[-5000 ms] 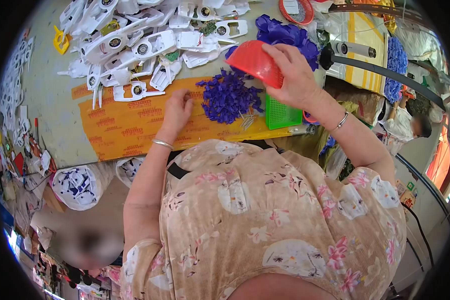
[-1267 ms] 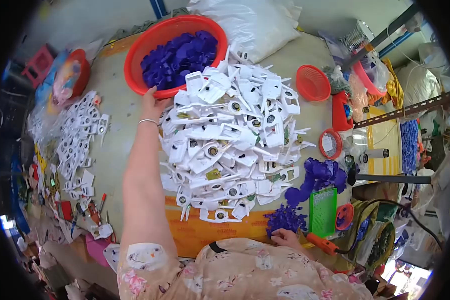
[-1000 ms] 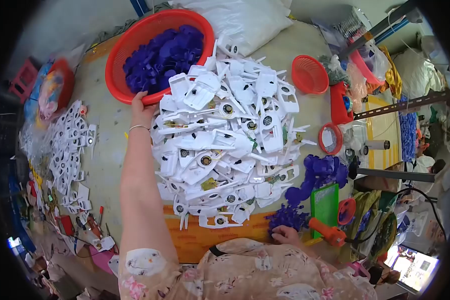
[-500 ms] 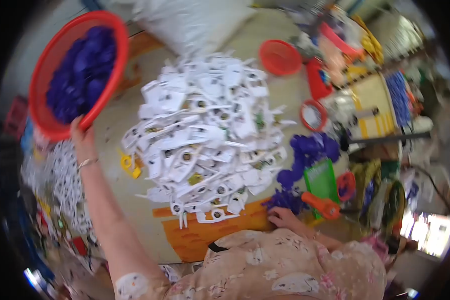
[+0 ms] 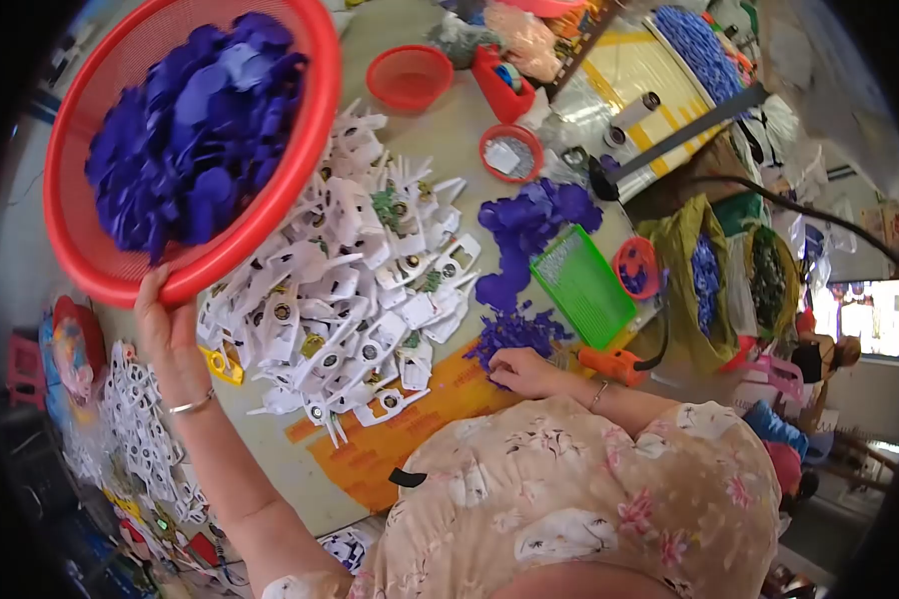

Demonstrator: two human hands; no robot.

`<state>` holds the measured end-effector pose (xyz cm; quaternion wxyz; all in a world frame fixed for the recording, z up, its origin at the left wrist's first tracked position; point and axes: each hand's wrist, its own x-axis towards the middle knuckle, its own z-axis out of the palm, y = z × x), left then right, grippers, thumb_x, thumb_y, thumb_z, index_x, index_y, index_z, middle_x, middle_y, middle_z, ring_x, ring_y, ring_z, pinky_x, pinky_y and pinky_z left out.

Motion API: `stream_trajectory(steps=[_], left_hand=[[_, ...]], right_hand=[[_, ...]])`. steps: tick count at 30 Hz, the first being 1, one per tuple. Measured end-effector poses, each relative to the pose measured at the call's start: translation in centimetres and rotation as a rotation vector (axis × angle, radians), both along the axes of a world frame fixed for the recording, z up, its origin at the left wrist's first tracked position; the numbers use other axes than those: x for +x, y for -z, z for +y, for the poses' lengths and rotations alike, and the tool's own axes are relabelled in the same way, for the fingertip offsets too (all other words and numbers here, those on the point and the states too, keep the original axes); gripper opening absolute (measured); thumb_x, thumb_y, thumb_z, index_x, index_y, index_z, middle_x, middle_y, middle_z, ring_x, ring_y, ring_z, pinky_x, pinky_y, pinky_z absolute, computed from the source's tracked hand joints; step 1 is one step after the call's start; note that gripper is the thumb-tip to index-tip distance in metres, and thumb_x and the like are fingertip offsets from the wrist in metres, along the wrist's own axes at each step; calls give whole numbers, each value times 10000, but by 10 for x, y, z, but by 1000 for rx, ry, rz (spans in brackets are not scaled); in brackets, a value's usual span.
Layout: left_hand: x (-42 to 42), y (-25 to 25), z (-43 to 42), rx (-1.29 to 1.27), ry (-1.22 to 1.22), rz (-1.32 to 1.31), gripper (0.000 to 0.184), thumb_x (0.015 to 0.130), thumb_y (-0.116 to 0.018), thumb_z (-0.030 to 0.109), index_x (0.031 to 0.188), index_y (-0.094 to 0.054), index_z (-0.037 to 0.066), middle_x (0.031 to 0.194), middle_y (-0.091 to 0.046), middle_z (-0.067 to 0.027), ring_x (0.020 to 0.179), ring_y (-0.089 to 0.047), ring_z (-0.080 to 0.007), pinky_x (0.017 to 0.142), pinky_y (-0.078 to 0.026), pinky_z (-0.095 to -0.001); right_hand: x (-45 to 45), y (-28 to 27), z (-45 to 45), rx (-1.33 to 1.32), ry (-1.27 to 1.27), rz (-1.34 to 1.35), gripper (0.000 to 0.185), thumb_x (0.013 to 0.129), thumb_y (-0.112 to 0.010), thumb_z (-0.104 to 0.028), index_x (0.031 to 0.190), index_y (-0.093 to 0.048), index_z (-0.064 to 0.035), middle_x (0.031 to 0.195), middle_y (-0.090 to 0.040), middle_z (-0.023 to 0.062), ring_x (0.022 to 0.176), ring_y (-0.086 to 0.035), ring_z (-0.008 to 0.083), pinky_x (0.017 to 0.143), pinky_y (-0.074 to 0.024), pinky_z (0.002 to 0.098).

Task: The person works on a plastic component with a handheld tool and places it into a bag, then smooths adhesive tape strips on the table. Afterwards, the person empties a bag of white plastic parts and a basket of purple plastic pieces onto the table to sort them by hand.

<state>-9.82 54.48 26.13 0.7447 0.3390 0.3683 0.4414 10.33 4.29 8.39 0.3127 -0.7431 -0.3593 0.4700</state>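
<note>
My left hand [image 5: 170,334] grips the lower rim of a large red mesh basket [image 5: 322,110] and holds it raised and tilted at the upper left. Inside lies a heap of purple plastic pieces [image 5: 195,130], flat and rounded. My right hand [image 5: 524,372] rests at the table's near side, fingers curled against a small pile of purple bits [image 5: 519,329]; what they hold, if anything, is hidden. Between the hands spreads a big heap of white plastic parts [image 5: 345,290], some with round metal pieces and green boards showing. Larger purple pieces [image 5: 539,215] lie beyond my right hand.
A green tray [image 5: 584,290], an orange tool [image 5: 611,365] with a cord, and a small red basket [image 5: 637,268] stand right. Red baskets [image 5: 410,78] sit farther back. A yellow part [image 5: 222,365] lies left of the heap. Sacks [image 5: 691,270] stand right; another person [image 5: 821,361] sits beyond.
The view has turned, shifting the table's contents left. My left hand still holds the basket, which now looks larger and overlaps the white heap. My right hand stays by the purple bits.
</note>
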Motion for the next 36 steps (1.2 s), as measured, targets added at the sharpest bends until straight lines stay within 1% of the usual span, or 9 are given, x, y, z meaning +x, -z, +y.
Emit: stream_trajectory(steps=[4, 7, 10, 13, 15, 20, 28, 31, 36], left_hand=[[88, 11, -31, -35, 177, 43, 101, 806, -650, -44, 894, -606, -19, 879, -664, -132, 878, -672, -276, 897, -563, -447], [154, 25, -54, -78, 221, 53, 82, 802, -621, -67, 839, -581, -5, 811, -632, -122, 791, -650, -281, 780, -558, -459], [211, 39, -80, -73, 152, 106, 153, 758, -631, -110, 878, -573, -35, 785, -619, -123, 736, -645, -290, 710, -562, -461], [258, 48, -103, -43, 89, 167, 211, 701, -662, -123, 881, -576, -55, 794, -622, -124, 708, -646, -275, 650, -565, -448], [281, 51, -120, 17, 54, 202, 221, 679, -671, -121, 876, -586, -67, 789, -628, -127, 685, -644, -266, 632, -559, -426], [299, 57, -147, 238, 3, 268, 199, 651, -666, -101, 842, -624, -71, 777, -646, -110, 643, -630, -222, 594, -514, -345], [325, 57, -138, 474, 64, 276, 134, 704, -651, -45, 837, -656, -26, 739, -640, -44, 616, -584, -138, 574, -476, -300], [322, 50, -130, 512, 100, 306, 142, 724, -638, -31, 862, -671, -30, 736, -632, -32, 600, -573, -130, 563, -468, -285], [320, 47, -96, 665, 185, 379, 241, 734, -640, -27, 972, -676, -45, 751, -645, -36, 633, -608, -141, 578, -496, -302]], right_hand=[[3, -10, -19, 22, 75, 19, 260, 867, -684, -195, 1014, -651, 18, 845, -707, 162, 781, -703, 263, 707, -553, 375], [3, -5, -34, 18, 135, 33, 259, 870, -682, -194, 1022, -653, 14, 849, -706, 160, 785, -701, 262, 715, -551, 374], [2, 3, -51, 46, 136, -3, 260, 891, -682, -177, 1060, -649, 18, 880, -701, 133, 810, -679, 208, 728, -541, 344], [2, 10, -68, 223, 227, 99, 249, 892, -687, -175, 1054, -650, 10, 842, -684, 99, 768, -648, 166, 693, -526, 324], [7, 5, -75, 100, 219, 49, 236, 890, -694, -165, 1043, -647, 9, 836, -674, 87, 767, -630, 140, 684, -514, 295], [19, -6, -101, 100, 329, 73, 254, 899, -684, -160, 1071, -645, 22, 856, -672, 88, 772, -625, 137, 690, -513, 296], [50, -9, -126, -71, 317, 107, 255, 922, -642, -144, 1113, -643, 25, 913, -670, 68, 820, -595, 116, 753, -499, 286], [52, 6, -135, -2, 362, 80, 230, 912, -633, -111, 1093, -652, 30, 880, -681, 87, 787, -627, 131, 717, -518, 291], [58, -36, -117, -77, 298, 12, 241, 908, -629, -102, 1099, -654, 43, 878, -692, 107, 776, -648, 146, 709, -533, 300]])
